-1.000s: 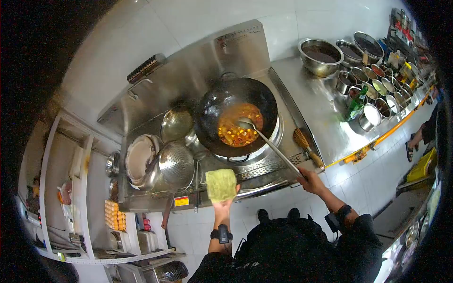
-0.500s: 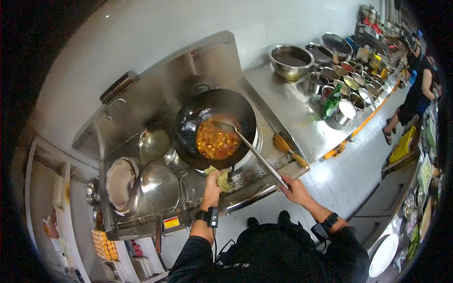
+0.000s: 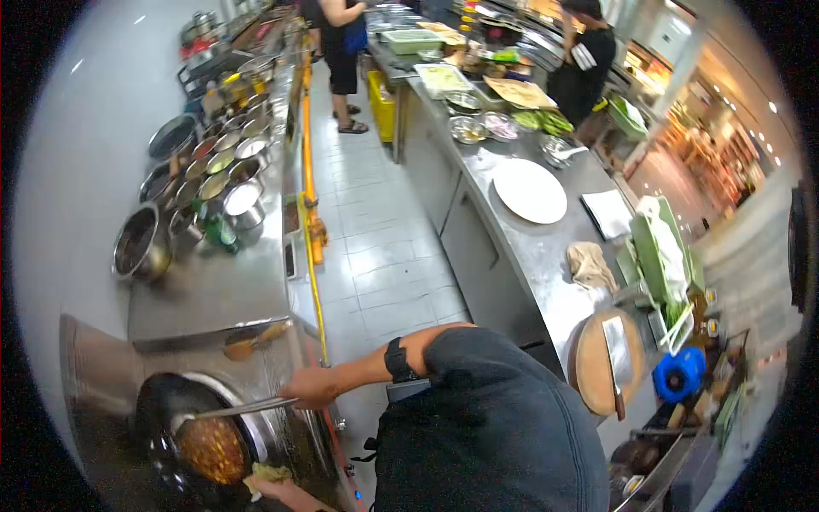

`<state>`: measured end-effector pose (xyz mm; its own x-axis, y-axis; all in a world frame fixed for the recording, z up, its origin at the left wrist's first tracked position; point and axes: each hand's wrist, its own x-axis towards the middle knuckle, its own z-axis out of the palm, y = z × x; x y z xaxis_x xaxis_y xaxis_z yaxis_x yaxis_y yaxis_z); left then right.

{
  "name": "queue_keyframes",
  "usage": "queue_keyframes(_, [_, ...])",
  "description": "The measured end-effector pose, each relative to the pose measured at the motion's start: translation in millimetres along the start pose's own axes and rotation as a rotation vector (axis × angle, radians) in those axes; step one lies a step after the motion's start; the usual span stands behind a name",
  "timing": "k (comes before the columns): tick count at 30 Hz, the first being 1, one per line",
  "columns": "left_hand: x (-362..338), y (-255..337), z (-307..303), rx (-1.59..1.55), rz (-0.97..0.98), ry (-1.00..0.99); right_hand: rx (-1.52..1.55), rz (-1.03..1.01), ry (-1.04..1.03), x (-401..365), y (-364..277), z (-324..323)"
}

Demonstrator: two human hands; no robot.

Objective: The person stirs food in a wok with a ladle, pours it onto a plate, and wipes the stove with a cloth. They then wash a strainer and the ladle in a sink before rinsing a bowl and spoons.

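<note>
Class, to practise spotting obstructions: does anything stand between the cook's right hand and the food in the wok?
Nothing visible. The right hand holds the ladle, which runs clear over the rim of the wok into the food; the left hand sits aside.

This is a working restaurant kitchen. The right hand (image 3: 309, 388) holds a long ladle (image 3: 243, 408) in a black wok (image 3: 156, 408) set into a steel cooking range. Beyond this hand, along the wall, stand many steel seasoning pots (image 3: 217, 162) and a big steel bowl (image 3: 136, 243). Across the tiled floor (image 3: 384, 264) from the hand runs a long steel tabletop (image 3: 520, 252) with a white plate (image 3: 530, 190), a round chopping board (image 3: 589, 375) and a cleaver (image 3: 616, 350). Two other persons (image 3: 584, 60) work far down the aisle.
</note>
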<state>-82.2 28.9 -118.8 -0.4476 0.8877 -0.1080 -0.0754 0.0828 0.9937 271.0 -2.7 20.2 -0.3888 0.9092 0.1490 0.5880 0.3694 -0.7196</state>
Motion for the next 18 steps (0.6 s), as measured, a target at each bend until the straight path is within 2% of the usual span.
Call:
queue_keyframes(2, [40, -56, -38, 0.071, 0.056, -0.042, 0.001, 0.054, -0.061, 0, 6, -4])
queue_keyframes(4, [10, -21, -7, -0.040, 0.285, 0.037, 0.028, 0.071, -0.055, 2, 26, 22])
queue_keyframes(5, [-7, -6, 4, -0.014, 0.297, 0.059, 0.016, 0.078, -0.058, 1, 29, 25])
queue_keyframes(10, [-36, 24, 41, 0.030, 0.263, 0.053, -0.027, 0.046, -0.046, 7, 33, 26])
queue_keyframes(13, [-40, 33, 55, 0.031, 0.236, 0.042, 0.001, 0.102, -0.137, 13, 37, 24])
queue_keyframes(18, [-45, 43, 72, 0.006, 0.198, 0.030, 0.007, 0.026, -0.156, 20, 39, 13])
